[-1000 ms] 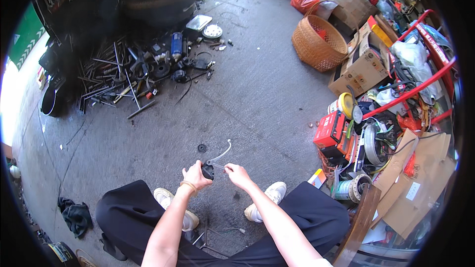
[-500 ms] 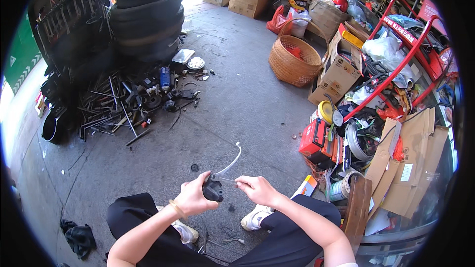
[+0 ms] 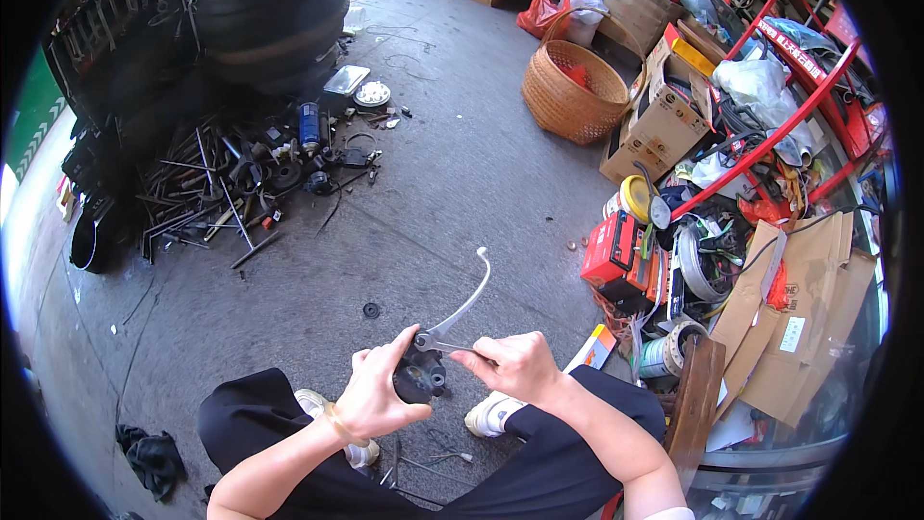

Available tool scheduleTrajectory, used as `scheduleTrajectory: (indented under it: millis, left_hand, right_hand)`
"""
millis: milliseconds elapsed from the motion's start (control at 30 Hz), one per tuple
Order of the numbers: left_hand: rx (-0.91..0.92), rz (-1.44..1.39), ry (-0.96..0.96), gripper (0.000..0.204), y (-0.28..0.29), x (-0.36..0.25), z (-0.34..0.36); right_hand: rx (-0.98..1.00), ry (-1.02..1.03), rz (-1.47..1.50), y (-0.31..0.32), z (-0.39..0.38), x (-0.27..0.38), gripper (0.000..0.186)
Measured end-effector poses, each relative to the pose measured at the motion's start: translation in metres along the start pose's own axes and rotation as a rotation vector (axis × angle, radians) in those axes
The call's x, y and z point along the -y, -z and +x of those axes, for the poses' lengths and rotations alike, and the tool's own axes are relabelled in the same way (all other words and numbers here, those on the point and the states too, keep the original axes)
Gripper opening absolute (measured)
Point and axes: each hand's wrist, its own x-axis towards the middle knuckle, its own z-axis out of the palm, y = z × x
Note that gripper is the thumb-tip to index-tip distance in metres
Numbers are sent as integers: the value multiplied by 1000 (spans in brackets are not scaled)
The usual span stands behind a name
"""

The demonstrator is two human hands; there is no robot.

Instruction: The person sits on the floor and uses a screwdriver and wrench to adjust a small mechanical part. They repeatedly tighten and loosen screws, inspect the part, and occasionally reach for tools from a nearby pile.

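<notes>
- I see the grey concrete floor (image 3: 452, 202) running through the whole middle of the frame.
- I have a stack of black tyres (image 3: 274, 19) at upper left, with a heap of metal tools (image 3: 207, 188) on the floor below it.
- At right I make out a red tubular frame (image 3: 770, 142) leaning over bags and boxes, and flattened cardboard (image 3: 804, 327) just below.
- A wicker basket (image 3: 573, 106) stands at upper right of centre, beside an open carton.
- At lower centre I see the left hand (image 3: 377, 393), its fingers curved wide around a black housing (image 3: 416, 380): the index finger lies along the upper edge, the thumb reaches under the lower edge.
- To its right I see the right hand (image 3: 520, 368), fingers drawn narrow in a pinch on a thin silver rod (image 3: 460, 350); I cannot tell whether the rod's far end touches the housing.
- A curved silver lever (image 3: 467, 310) meets the top of the housing between both sets of fingers and sweeps up and right to a pale rounded tip.
- A small dark ring (image 3: 372, 310) lies on the floor above the left fingers, apart from them.
</notes>
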Motion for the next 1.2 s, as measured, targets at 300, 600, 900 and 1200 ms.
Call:
scheduleTrajectory:
  millis: [300,600,900,1200]
  left_hand:
    - [12,26,-50,95,1,-9,2]
    - [-29,78,-137,95,6,-13,4]
    - [-91,214,-79,90,-2,-7,2]
    - [-113,176,-9,86,-13,1,0]
  right_hand:
    - [29,58,7,18,4,-3,31]
    - [50,76,13,27,8,-2,29]
    - [118,-465,348,-3,-11,14,29]
    - [169,-684,444,-12,-15,18,35]
